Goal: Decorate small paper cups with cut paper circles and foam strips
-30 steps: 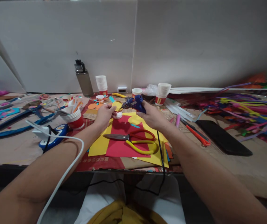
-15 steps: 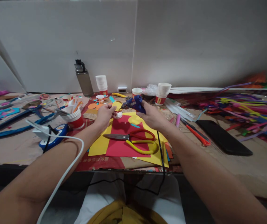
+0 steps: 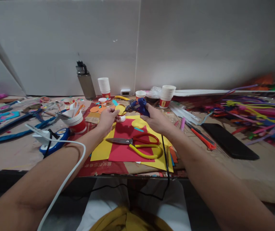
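The left hand (image 3: 107, 120) pinches a yellow disc (image 3: 119, 109) by its edge, above the bench (image 3: 238, 176) and between the two hands. The right hand (image 3: 157, 118) grips a blue glue gun (image 3: 141, 106), nozzle at the disc's side (touching or not, I cannot tell). The disc looks round and thin; the gun trails a black cord (image 3: 165, 158).

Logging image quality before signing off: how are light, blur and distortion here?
Head view overall: dim, dark below the table; head view, right: strips smeared; head view, lower right: arm stretched large; head view, centre: scissors clearly outlined, glue gun softer.
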The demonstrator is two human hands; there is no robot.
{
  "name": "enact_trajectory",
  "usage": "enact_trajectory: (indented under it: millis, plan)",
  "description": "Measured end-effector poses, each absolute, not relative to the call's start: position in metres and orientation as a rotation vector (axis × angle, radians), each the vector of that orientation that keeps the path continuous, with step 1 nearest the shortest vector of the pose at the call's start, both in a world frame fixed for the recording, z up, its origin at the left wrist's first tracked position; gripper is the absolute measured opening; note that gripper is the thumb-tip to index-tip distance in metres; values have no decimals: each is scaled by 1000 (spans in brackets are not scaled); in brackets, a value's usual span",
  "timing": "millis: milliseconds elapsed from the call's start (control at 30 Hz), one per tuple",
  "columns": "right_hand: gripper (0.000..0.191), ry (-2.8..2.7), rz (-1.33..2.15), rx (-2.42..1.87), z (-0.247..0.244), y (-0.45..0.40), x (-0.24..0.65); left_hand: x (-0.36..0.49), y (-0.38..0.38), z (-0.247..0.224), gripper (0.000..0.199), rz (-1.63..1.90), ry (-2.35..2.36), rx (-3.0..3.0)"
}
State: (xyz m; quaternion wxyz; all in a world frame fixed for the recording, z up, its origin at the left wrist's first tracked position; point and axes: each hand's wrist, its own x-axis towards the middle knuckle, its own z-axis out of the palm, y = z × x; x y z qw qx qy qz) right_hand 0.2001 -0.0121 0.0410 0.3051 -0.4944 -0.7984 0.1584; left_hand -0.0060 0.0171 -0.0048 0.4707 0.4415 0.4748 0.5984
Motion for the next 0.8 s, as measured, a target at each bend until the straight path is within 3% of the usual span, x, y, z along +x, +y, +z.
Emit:
enact_trajectory:
  millis: [267,800]
  plan:
    - [51,-2015,505,-1307,40,-10,200,-4,17,-7,12,1441,1156,1030]
    - [45,-2015,452,-1315,30,-2,203,-6,16,-7,12,1472,1179,1066]
